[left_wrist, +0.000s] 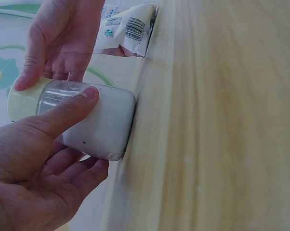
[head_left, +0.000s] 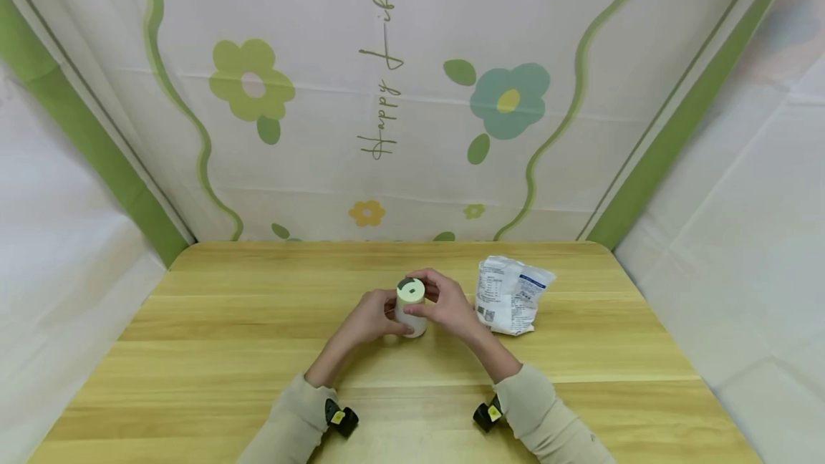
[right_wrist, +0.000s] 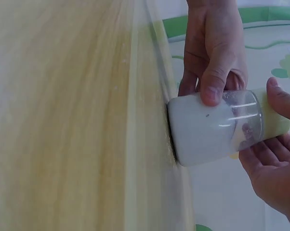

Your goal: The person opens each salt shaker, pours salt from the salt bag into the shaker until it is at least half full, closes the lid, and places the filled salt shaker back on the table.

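A clear seasoning jar (head_left: 415, 326), mostly filled with white powder, stands upright on the table between both hands. Its round pale yellow-green lid (head_left: 407, 293) is on top, with a dark grey part at the rim. My left hand (head_left: 369, 319) holds the jar's body; in the left wrist view its thumb lies across the clear wall and its fingers are behind. With thumb and fingers, my right hand (head_left: 449, 308) grips the lid, as the right wrist view also shows. The palm sides are partly hidden in the head view.
A white printed bag (head_left: 512, 296) stands on the wooden table (head_left: 271, 349), just right of the right hand. Behind the table hangs a flowered cloth (head_left: 322, 92), and pale cloth walls close in both sides. Black wrist devices (head_left: 341, 419) sit at the cuffs.
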Tool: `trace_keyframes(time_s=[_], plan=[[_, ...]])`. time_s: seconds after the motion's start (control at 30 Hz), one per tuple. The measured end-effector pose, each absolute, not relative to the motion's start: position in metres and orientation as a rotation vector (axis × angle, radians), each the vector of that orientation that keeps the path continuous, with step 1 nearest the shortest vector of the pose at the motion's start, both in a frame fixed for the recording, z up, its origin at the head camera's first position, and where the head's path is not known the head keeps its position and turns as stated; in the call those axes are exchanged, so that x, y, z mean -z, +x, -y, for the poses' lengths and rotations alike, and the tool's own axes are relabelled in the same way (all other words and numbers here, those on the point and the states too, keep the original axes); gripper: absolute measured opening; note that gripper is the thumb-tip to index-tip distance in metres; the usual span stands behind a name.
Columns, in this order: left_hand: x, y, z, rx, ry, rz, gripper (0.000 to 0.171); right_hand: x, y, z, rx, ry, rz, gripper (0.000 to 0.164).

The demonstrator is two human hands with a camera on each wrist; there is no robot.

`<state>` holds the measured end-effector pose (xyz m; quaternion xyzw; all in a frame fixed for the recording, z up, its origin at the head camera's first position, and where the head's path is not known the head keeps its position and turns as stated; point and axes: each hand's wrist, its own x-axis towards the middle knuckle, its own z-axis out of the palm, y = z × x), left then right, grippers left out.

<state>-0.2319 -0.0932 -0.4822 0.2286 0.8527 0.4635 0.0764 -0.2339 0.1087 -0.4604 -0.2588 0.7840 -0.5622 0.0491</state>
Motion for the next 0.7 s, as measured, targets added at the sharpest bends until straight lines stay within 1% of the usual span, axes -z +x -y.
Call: trace_keyframes(time_s=[0.1,0.3,0.43,0.6,0.7], plan=[[0.4821,-0.2312,0.0939,-1.393,0.676,-2.553,0.044,0.459,-0.233,-0.108,1.692,-0.783,-2.392,0.057],[0.4822,-0.2309,0.0939,-1.378,0.68,-2.554,0.049,0.4574,-0.2371,-0.1129,1.636,-0.981,-2.275,0.065],[0.4815,-0.231,0.0935,-1.378,0.683,-2.554,0.048,0.4585,-0.2382,-0.1143,1.626,-0.987,-2.27,0.059],[0.4815,-0.2311,0.0935,-1.395,0.684,-2.546,0.047,0.4618,-0.2362,-0.1116,1.673,-0.878,-2.328,0.051],[0.4814,-0.2309,0.0939,-1.393,0.684,-2.55,0.045,0.4627,-0.2342,-0.108,1.706,-0.813,-2.345,0.05]])
